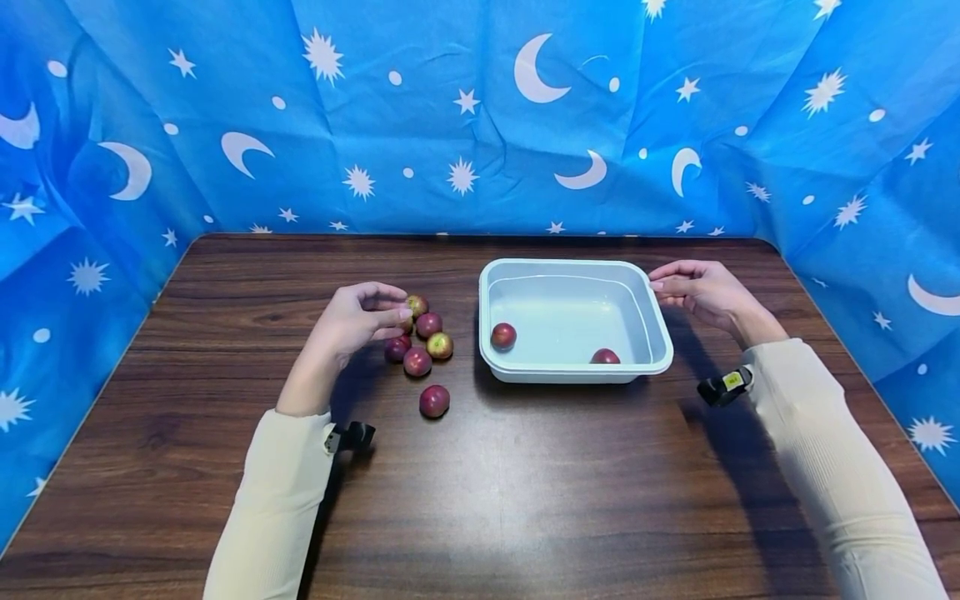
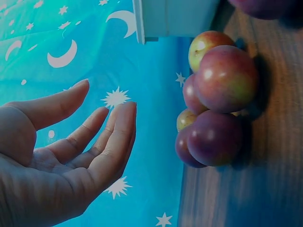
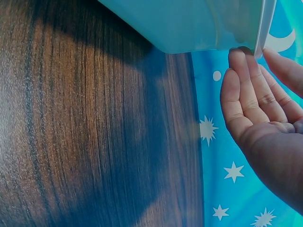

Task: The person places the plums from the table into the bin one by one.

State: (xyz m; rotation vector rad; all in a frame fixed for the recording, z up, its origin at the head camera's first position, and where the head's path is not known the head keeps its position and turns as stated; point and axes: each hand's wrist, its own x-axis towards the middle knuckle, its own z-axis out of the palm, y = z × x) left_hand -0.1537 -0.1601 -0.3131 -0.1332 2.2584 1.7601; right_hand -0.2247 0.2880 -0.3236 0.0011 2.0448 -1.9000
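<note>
Several red-and-yellow plums (image 1: 428, 324) lie in a cluster on the brown table, and one more plum (image 1: 434, 401) lies alone just in front of them. My left hand (image 1: 397, 315) hovers at the left side of the cluster, its fingers loosely spread and empty. In the left wrist view the plums (image 2: 222, 78) are a short gap from the left hand (image 2: 104, 113). A white tray (image 1: 570, 263) to the right holds two plums (image 1: 503, 336) (image 1: 604, 357). My right hand (image 1: 658, 285) pinches the tray's far right rim. The right wrist view shows the rim (image 3: 264, 28) between thumb and fingers (image 3: 239, 71).
The table (image 1: 525, 483) is walled on three sides by blue cloth with stars and moons (image 1: 480, 125). A small black wrist camera (image 1: 723, 387) sits at each cream sleeve. Bare wood lies in front of the tray and the plums.
</note>
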